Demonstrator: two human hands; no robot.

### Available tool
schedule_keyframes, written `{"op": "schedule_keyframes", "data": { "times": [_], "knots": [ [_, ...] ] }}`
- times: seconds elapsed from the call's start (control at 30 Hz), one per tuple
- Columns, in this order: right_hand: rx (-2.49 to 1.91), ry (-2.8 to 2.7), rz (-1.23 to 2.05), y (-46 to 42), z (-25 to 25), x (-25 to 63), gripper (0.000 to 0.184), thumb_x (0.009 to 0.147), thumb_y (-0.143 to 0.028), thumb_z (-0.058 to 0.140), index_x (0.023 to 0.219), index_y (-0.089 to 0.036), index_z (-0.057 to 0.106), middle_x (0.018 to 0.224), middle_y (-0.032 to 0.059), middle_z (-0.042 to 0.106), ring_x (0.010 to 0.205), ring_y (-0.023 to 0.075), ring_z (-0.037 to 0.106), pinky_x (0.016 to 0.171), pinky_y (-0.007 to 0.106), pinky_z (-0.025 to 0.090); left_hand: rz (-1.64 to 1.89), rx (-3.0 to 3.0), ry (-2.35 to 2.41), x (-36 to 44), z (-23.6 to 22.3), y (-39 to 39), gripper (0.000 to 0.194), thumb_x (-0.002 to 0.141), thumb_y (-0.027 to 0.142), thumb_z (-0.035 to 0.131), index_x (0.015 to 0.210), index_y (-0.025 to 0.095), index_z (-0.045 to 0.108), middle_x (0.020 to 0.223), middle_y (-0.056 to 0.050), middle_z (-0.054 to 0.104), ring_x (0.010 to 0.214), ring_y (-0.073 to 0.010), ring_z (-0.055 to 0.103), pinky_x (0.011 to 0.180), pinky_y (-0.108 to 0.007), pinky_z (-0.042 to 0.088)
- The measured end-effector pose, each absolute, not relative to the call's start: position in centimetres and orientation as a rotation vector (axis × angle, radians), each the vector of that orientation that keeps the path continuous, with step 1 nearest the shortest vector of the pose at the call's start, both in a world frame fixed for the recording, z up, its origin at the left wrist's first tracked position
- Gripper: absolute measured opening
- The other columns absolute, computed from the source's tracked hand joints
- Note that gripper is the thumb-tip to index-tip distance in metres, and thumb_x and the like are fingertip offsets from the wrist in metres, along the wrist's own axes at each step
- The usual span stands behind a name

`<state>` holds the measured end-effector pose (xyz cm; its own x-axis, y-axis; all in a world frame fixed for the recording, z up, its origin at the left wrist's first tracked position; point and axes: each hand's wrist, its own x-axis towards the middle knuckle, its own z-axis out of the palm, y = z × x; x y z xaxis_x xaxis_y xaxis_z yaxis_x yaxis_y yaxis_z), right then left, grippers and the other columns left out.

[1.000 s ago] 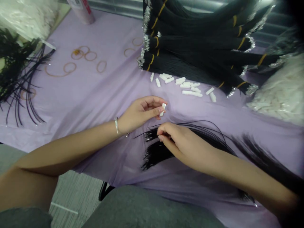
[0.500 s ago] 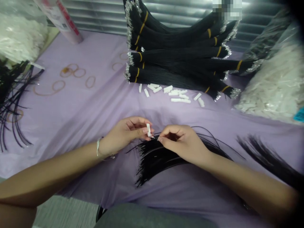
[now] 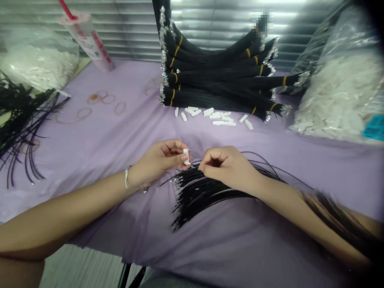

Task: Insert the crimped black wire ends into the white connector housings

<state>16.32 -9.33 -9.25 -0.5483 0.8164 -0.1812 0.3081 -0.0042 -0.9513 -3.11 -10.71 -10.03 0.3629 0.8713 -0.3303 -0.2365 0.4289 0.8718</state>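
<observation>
Premises appear to be a small wire-assembly workplace: banded bundles of metal-tipped black wire (image 3: 216, 89) lie stacked on a purple tablecloth (image 3: 324, 164), loose wires (image 3: 192, 200) are fanned out in front, and bags of white parts (image 3: 336, 100) stand to both sides. Slatted blinds (image 3: 129, 30) run behind, and a drink cup (image 3: 90, 46) shares the work surface; whether this is a workshop or part of a home cannot be determined.

A pink cup (image 3: 93, 47), fitted with a red straw (image 3: 67, 9), is positioned at the upper left of the frame. Blinds (image 3: 133, 34) are mounted along the top. Rubber bands (image 3: 95, 97) are scattered at left on the purple-covered desk (image 3: 135, 94). Grey flooring (image 3: 81, 269) is exposed at lower left.
</observation>
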Motion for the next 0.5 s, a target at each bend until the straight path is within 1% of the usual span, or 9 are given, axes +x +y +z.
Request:
{"op": "schedule_keyframes", "data": {
  "times": [0.2,0.5],
  "knots": [
    [-1.181,-1.855,1.479,-9.58,-9.74,16.17,0.006,0.067,-0.017,0.057,0.062,-0.013,0.059,0.054,-0.0045,0.05,0.048,0.0041,0.04,0.043,0.016,0.03,0.842,0.892,0.919,-2.89,-9.95,-10.83,0.021,0.069,0.017,0.071,0.081,0.011,0.055,0.066,0.002,0.058,0.059,-0.0046,0.057,0.057,-0.014,0.049],
    [-1.229,-1.893,1.426,-9.7,-9.55,15.85,0.01,0.069,-0.021,0.057,0.062,-0.014,0.061,0.053,-0.0045,0.05,0.047,0.0039,0.04,0.042,0.016,0.029,0.812,0.948,0.983,-3.03,-10.08,-10.82,0.021,0.071,0.017,0.07,0.082,0.011,0.053,0.067,0.003,0.059,0.059,-0.0042,0.059,0.058,-0.013,0.05]
  ]
}}
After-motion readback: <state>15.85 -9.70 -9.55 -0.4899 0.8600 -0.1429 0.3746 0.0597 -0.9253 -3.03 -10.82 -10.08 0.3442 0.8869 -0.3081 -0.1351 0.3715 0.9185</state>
